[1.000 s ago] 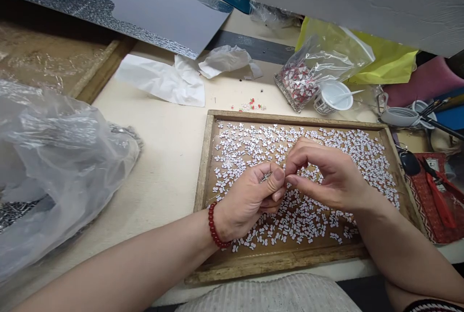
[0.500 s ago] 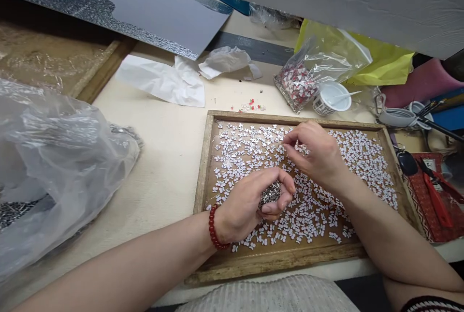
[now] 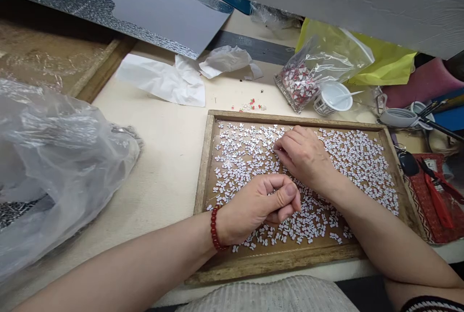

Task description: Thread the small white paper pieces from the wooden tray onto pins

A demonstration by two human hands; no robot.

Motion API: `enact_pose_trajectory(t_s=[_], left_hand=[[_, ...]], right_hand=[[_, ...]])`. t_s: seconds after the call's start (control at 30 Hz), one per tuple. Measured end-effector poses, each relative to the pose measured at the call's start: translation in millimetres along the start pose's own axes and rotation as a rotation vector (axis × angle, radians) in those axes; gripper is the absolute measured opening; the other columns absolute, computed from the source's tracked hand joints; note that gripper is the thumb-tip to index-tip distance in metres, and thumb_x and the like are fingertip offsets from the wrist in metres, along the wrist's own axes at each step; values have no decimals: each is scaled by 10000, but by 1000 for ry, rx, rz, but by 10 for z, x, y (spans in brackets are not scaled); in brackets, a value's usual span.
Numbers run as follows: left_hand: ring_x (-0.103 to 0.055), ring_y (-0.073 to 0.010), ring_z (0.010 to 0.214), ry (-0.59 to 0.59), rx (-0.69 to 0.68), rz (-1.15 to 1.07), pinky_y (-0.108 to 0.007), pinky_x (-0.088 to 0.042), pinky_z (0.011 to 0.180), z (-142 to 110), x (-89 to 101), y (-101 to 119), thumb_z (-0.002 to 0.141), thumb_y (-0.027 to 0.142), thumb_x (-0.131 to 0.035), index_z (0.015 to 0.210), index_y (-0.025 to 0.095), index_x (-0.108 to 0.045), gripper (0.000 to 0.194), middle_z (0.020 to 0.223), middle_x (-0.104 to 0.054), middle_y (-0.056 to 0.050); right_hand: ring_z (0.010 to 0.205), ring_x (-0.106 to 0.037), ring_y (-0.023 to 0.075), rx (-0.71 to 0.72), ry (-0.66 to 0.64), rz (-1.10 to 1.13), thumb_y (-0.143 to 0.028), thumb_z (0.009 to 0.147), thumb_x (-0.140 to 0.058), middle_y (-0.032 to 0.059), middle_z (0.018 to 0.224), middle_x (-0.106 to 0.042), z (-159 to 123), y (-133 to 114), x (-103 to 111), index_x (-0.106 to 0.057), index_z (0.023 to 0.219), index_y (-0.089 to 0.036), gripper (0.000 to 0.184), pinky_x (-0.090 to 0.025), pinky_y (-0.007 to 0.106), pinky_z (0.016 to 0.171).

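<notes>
A shallow wooden tray (image 3: 203, 162) in front of me is strewn with many small white flower-shaped pieces (image 3: 358, 157). My left hand (image 3: 259, 205), with a red bead bracelet at the wrist, hovers over the tray's near left part, curled into a fist around small silvery metal bits that barely show. My right hand (image 3: 304, 157) reaches into the tray's middle, its fingertips pinched together down among the white pieces; what they pinch is too small to name.
A crumpled clear plastic bag (image 3: 54, 157) lies at left, white paper (image 3: 163, 80) behind the tray. Beyond the tray's far right corner are a bag of red-and-white pieces (image 3: 300, 80) and a white cup (image 3: 333, 96). Red pliers (image 3: 438, 196) rest at right.
The hands were pinched together above the tray, then parted. My right hand went out over the white pieces and lowered leftward; my left hand opened on the metal bits, then closed over them.
</notes>
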State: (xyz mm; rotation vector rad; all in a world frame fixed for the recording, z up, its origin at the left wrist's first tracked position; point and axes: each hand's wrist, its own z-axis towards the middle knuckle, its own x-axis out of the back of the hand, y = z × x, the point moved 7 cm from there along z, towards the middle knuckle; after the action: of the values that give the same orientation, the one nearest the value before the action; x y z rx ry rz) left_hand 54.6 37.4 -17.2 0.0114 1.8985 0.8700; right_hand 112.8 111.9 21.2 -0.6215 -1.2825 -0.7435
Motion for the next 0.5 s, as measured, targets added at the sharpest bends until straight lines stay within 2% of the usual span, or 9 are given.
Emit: enact_pose_trajectory(t_s=[0.1, 0.2, 0.33, 0.43, 0.5], left_hand=[[-254, -45, 439, 13, -4, 22, -223, -143, 430, -6, 8, 9, 891, 383, -534, 737, 125, -580, 304, 524, -402, 62], [-244, -38, 443, 23, -10, 24, -222, -141, 434, -6, -1, 20, 891, 351, -540, 819, 123, -613, 251, 584, -450, 50], [-246, -34, 441, 27, -14, -4, -214, -155, 437, 0, -15, 20, 892, 307, -547, 922, 150, -576, 162, 640, -536, 34], [-238, -32, 417, 37, -21, -35, -201, -153, 425, 1, -5, 16, 897, 309, -541, 870, 168, -526, 144, 607, -570, 33], [-217, -28, 394, 42, -19, -50, -198, -139, 408, 3, 7, 12, 904, 334, -524, 805, 161, -521, 200, 564, -557, 35]], right_hand=[[762, -483, 182, 2, 6, -3, -155, 864, -508, 42, 750, -632, -6, 3, -9, -603, 738, -155, 159, -348, 316, 699], [756, -480, 181, 8, 34, 3, -162, 860, -523, 36, 742, -628, -14, 5, -7, -600, 735, -157, 147, -350, 312, 688], [746, -472, 178, 19, 73, 5, -179, 864, -529, 32, 722, -615, -21, 3, -6, -595, 731, -164, 149, -350, 306, 672], [744, -474, 179, 20, 77, 6, -177, 864, -527, 37, 714, -614, -20, 14, -11, -593, 721, -164, 158, -354, 313, 676], [747, -482, 178, 13, 82, 35, -167, 861, -529, 40, 721, -621, -20, 31, 12, -595, 730, -163, 147, -360, 318, 683]])
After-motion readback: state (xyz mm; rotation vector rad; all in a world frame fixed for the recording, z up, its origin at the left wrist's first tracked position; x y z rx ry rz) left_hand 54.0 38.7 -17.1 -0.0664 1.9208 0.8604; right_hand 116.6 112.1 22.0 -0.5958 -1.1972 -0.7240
